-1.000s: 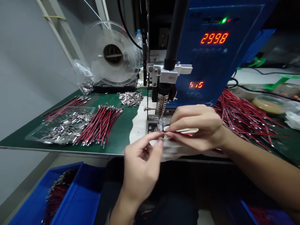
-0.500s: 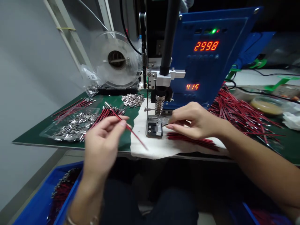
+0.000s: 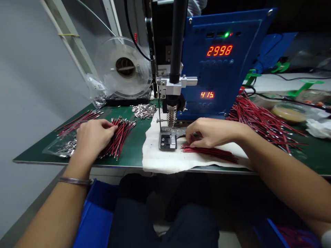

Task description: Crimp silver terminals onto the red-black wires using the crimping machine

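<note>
My left hand (image 3: 94, 136) is over the left side of the bench, its fingertips pinched together at the edge of a pile of red-and-black wires (image 3: 123, 132) with metal ends. What the pinch holds, if anything, is hidden. Under that hand lies a clear tray (image 3: 55, 148) of small metal terminals. My right hand (image 3: 209, 132) bends down just right of the black fixture (image 3: 165, 141) below the soldering head (image 3: 171, 115). Its fingers are closed at the left end of a small bundle of red wires (image 3: 212, 154); anything between the fingertips cannot be made out.
A blue control box (image 3: 217, 75) with red digits stands behind the fixture. A clear reel (image 3: 139, 72) sits back left, near loose terminals (image 3: 144, 111). White paper (image 3: 160, 165) lies under the fixture. More red wires (image 3: 261, 120) are heaped right. A blue bin (image 3: 98, 210) is below.
My left hand has moved left and away from the fixture to the wire pile; the single red wire it held is no longer visible in it. My right fingertips have lowered onto the wire bundle.
</note>
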Demonstrator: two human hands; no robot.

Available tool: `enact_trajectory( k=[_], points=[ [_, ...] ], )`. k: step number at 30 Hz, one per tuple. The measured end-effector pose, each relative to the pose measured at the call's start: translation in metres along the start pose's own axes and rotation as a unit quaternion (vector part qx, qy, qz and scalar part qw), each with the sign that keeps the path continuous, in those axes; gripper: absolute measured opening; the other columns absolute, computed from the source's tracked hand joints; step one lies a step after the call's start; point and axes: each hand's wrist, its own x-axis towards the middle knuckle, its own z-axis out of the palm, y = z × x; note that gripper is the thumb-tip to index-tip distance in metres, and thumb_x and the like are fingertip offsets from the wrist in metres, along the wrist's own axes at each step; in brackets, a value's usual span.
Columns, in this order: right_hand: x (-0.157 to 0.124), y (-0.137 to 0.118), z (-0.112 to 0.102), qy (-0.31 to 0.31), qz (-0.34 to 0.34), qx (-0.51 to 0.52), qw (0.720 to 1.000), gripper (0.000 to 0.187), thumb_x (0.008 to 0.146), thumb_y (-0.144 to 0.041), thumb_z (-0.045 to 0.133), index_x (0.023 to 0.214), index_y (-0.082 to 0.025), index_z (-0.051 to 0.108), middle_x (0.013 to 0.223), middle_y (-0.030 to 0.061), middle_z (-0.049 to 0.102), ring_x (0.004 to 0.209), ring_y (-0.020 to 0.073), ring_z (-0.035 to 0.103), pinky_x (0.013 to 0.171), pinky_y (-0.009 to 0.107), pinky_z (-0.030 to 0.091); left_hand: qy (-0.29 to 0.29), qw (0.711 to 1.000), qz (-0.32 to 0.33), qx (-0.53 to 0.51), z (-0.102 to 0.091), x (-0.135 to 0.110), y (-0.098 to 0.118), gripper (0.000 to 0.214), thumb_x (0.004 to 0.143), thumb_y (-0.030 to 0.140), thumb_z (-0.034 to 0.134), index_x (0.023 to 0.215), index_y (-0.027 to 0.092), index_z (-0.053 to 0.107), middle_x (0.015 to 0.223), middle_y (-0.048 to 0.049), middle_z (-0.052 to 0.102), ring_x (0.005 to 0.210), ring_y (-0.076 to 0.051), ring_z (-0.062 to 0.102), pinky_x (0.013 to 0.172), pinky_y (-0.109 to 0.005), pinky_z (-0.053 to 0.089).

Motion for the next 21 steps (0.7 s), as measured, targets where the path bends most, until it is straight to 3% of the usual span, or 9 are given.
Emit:
enact_trajectory(
  k=[3,5,9,13,17,21],
  points=[
    [0.001,-0.001,0.002,-0.002,0.005,-0.002,1.000,0.012,0.079,-0.024,0.058,0.081,-0.020,0.070,0.074,-0.0004,0.067,0.059,0.0101,0.054,0.054,0.021,0.035,0.047,0.998,-0.028,0.014,-0.007,0.004,-0.009,0.033,0.077,0.053,0.060,0.072,0.021,0.069,0.058,-0.0012,0.042,0.059,-0.017,0.033,0.074,-0.031,0.030],
    [0.001,-0.001,0.002,-0.002,0.009,-0.005,1.000,0.012,0.079,-0.025,0.058,0.080,-0.021,0.070,0.074,-0.0010,0.068,0.060,0.0099,0.054,0.054,0.020,0.034,0.044,0.993,-0.075,0.079,-0.018,0.012,-0.022,0.036,0.079,0.053,0.055,0.087,0.023,0.071,0.063,-0.0031,0.045,0.066,-0.021,0.041,0.079,-0.038,0.034],
    [0.001,-0.001,0.001,-0.005,0.007,-0.006,1.000,0.014,0.079,-0.027,0.059,0.080,-0.021,0.071,0.077,-0.0010,0.069,0.063,0.0102,0.056,0.056,0.020,0.035,-0.100,0.960,-0.149,0.214,-0.037,0.033,-0.059,0.041,0.073,0.049,0.059,0.101,0.023,0.071,0.074,-0.0071,0.054,0.077,-0.029,0.049,0.074,-0.040,0.038],
    [0.000,-0.001,0.000,0.004,0.000,-0.011,1.000,0.016,0.081,-0.025,0.057,0.084,-0.021,0.072,0.078,0.0002,0.070,0.066,0.0114,0.057,0.058,0.022,0.035,-0.162,0.959,-0.147,0.182,-0.040,0.045,-0.085,0.030,0.065,0.044,0.068,0.084,0.021,0.073,0.071,-0.0051,0.058,0.070,-0.025,0.050,0.067,-0.032,0.035],
    [-0.001,-0.001,-0.001,0.019,-0.009,0.001,1.000,0.015,0.081,-0.024,0.057,0.084,-0.021,0.071,0.077,0.0004,0.069,0.063,0.0116,0.056,0.057,0.022,0.036,-0.146,0.963,-0.156,0.163,-0.031,0.048,-0.096,0.011,0.062,0.032,0.076,0.068,0.023,0.072,0.059,-0.0010,0.060,0.062,-0.021,0.049,0.062,-0.028,0.031],
    [-0.002,0.001,-0.002,0.023,-0.024,0.027,0.999,0.014,0.081,-0.021,0.057,0.086,-0.019,0.069,0.080,0.0010,0.068,0.067,0.0120,0.057,0.060,0.022,0.039,-0.127,0.970,-0.138,0.158,-0.025,0.051,-0.104,0.012,0.061,0.032,0.080,0.062,0.023,0.072,0.052,0.0000,0.058,0.055,-0.017,0.045,0.060,-0.026,0.028]
  ],
)
